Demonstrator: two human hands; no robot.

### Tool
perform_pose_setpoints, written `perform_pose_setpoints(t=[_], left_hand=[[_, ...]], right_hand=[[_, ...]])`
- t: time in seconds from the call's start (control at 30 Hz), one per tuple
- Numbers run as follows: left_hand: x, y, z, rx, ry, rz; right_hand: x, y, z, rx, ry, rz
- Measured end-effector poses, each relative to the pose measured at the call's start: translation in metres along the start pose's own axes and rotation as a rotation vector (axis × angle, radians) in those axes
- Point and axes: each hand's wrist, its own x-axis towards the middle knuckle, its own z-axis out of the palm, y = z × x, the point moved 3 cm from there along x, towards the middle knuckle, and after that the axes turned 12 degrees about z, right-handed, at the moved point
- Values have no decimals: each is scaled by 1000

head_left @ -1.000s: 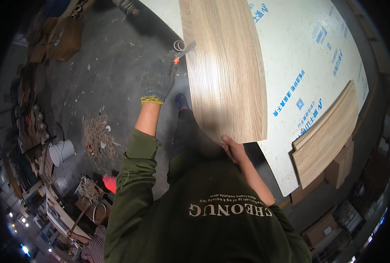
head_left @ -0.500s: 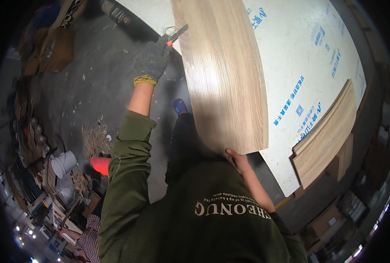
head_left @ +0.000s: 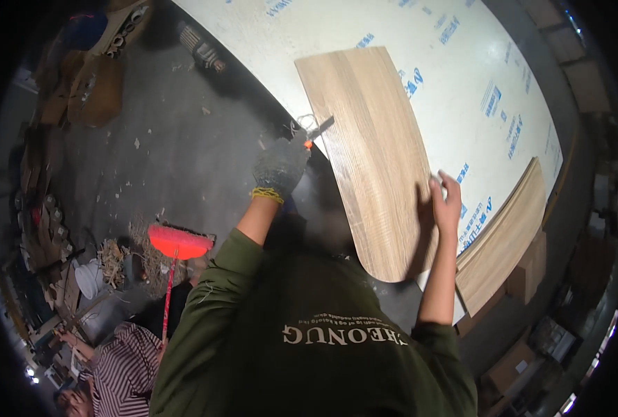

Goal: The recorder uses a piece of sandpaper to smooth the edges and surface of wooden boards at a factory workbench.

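Note:
A long wood-grain panel (head_left: 371,146) with a rounded near corner lies over the white sheet, its near end overhanging. My left hand (head_left: 282,167), in a dark knitted glove with a yellow cuff, is closed on a flat file (head_left: 324,127), a dark strip with orange at its base. The file crosses the panel's left edge, and thin pale strands curl beside it. Bare, my right hand (head_left: 447,203) is at the panel's right edge, thumb and bent fingers apart, fingertips at the edge. Whether it presses there is hard to see.
Under the panel spreads a large white printed sheet (head_left: 489,42). Narrow wood-grain pieces (head_left: 507,240) are stacked at its right. On the left, a person in a striped shirt (head_left: 125,365) has a red broom (head_left: 179,240) near a debris pile and white bucket (head_left: 88,279).
The panel now sits lower in view, its far end visible. My right hand has gone from the near end to the right edge. The co-worker's broom has come further into view.

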Motion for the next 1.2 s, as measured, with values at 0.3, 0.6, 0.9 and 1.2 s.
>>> perform_pose_setpoints(t=[0.3,0.6,0.9,1.2], left_hand=[[-27,-34,-17,-15,-28,-64],[-54,-54,-30,373,114,-144],[-29,-70,-31,404,-122,-321],[-9,-106,-31,129,-38,-342]], right_hand=[[28,-40,111,-221,207,133],[43,-95,144,-269,146,-3],[47,-94,146,-201,223,-143],[47,-90,145,-194,240,-159]])
